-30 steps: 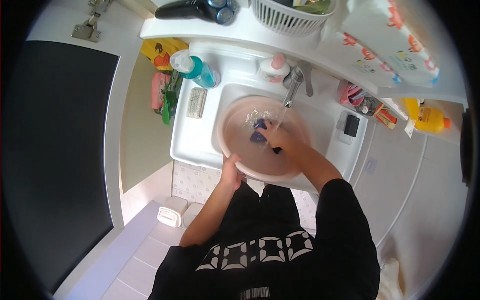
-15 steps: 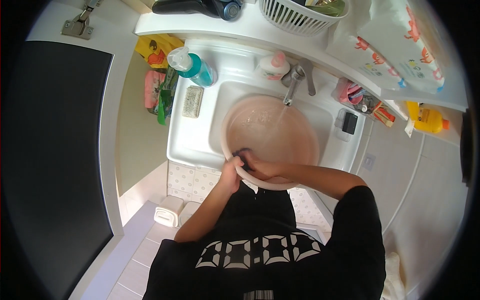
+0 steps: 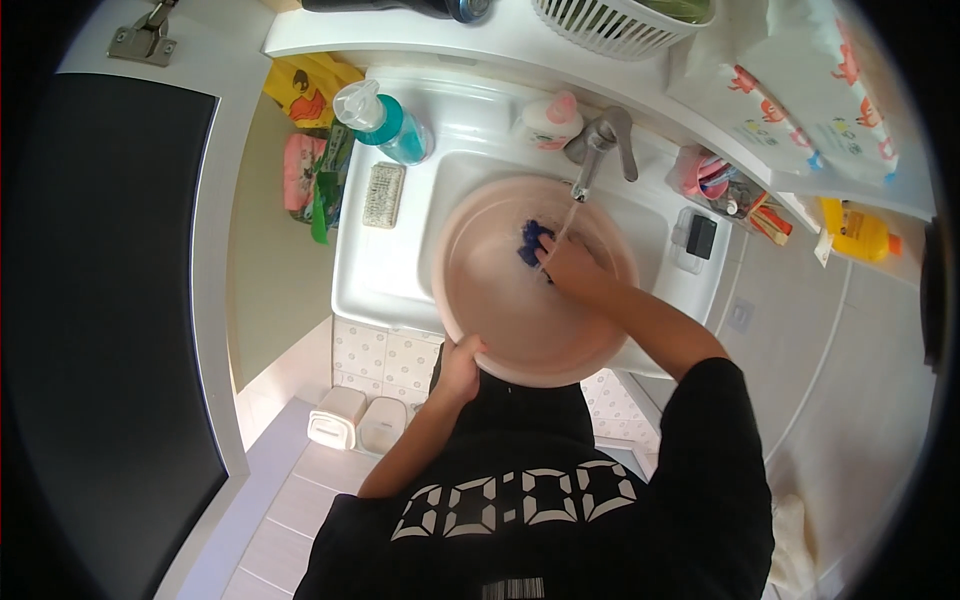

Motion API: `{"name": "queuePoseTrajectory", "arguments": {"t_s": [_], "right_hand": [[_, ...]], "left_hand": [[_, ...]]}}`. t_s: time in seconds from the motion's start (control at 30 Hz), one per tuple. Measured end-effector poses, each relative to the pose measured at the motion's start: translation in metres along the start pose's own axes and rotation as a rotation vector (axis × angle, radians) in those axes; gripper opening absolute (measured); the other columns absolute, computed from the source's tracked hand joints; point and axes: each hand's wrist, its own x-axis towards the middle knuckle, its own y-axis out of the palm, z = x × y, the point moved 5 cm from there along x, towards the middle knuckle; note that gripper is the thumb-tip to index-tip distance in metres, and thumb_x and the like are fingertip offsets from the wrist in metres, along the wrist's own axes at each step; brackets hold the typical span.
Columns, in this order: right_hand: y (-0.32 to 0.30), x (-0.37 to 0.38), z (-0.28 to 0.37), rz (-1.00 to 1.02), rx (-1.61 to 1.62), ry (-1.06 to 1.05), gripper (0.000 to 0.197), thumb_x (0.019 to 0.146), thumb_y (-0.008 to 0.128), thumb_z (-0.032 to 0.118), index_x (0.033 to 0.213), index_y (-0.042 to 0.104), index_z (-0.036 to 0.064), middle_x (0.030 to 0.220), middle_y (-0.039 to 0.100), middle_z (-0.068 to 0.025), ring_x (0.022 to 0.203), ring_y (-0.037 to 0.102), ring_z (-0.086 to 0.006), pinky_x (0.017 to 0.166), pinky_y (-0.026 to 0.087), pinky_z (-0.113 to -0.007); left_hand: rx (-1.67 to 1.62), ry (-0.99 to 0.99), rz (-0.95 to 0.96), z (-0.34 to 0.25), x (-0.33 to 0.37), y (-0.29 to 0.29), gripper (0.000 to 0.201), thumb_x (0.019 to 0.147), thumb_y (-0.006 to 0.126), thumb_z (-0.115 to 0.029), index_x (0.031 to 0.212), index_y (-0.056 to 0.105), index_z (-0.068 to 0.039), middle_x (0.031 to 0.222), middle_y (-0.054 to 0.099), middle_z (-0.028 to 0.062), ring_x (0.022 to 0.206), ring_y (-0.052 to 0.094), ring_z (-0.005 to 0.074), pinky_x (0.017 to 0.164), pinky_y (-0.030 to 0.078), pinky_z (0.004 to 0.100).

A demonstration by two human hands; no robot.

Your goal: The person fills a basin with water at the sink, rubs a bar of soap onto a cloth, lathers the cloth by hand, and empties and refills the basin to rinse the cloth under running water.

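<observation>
A round pink basin [image 3: 490, 350] sits in the white sink and overhangs its front edge, with cloudy water inside. My left hand [image 3: 463, 368] grips the basin's near left rim, fingers curled over the edge. Inside the basin, toward its far side, my right hand [image 3: 570, 265] holds a small, dark blue, bunched cloth [image 3: 533, 240]. From the silver faucet [image 3: 598, 150], a thin stream of water falls by the right hand and the cloth. Part of the cloth is hidden by the fingers.
On the sink's left ledge stand a teal pump bottle [image 3: 403, 138] and a scrub brush [image 3: 383, 196]. A white bottle with a pink cap [image 3: 549, 122] is beside the faucet. A soap box with a black bar [image 3: 700, 238] lies right. A shelf [image 3: 430, 35] overhangs the back.
My right hand has carried the dark cloth from the near left rim to the far part of the basin, under the faucet. My left hand stays at the rim, now without the cloth beside it.
</observation>
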Motion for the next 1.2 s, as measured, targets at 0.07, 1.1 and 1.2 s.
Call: {"name": "queuePoseTrajectory", "arguments": {"t_s": [0.07, 1.1, 1.2], "right_hand": [[-0.012, -0.039, 0.000, 0.062, 0.028, 0.006, 0.061, 0.078, 0.067, 0.033, 0.129, 0.052, 0.0035, 0.132, 0.046, -0.0210, 0.123, 0.048, -0.0411, 0.100, 0.040, -0.053], [-0.011, -0.055, -0.027, -0.292, -0.157, 0.162, 0.038, 0.082, 0.058, 0.024, 0.118, 0.061, 0.0135, 0.119, 0.057, -0.0121, 0.109, 0.052, -0.0320, 0.094, 0.041, -0.047], [-0.023, -0.094, 0.000, -0.058, -0.057, 0.093, 0.046, 0.080, 0.061, 0.033, 0.121, 0.060, 0.0119, 0.122, 0.056, -0.0134, 0.115, 0.050, -0.0342, 0.100, 0.038, -0.046]], "left_hand": [[-0.030, -0.037, -0.006, 0.000, -0.002, -0.006, 0.059, 0.074, 0.050, -0.001, 0.132, 0.042, 0.003, 0.117, 0.056, 0.0123, 0.111, 0.053, 0.0245, 0.097, 0.042, 0.0362], [0.054, -0.113, -0.050, 0.007, -0.009, -0.002, 0.051, 0.073, 0.051, -0.008, 0.123, 0.050, 0.004, 0.112, 0.059, 0.0143, 0.106, 0.056, 0.0281, 0.094, 0.045, 0.0399], [0.048, -0.116, -0.059, 0.006, -0.008, -0.003, 0.050, 0.073, 0.051, -0.011, 0.122, 0.050, 0.003, 0.111, 0.058, 0.0146, 0.107, 0.056, 0.0290, 0.094, 0.045, 0.0405]]}}
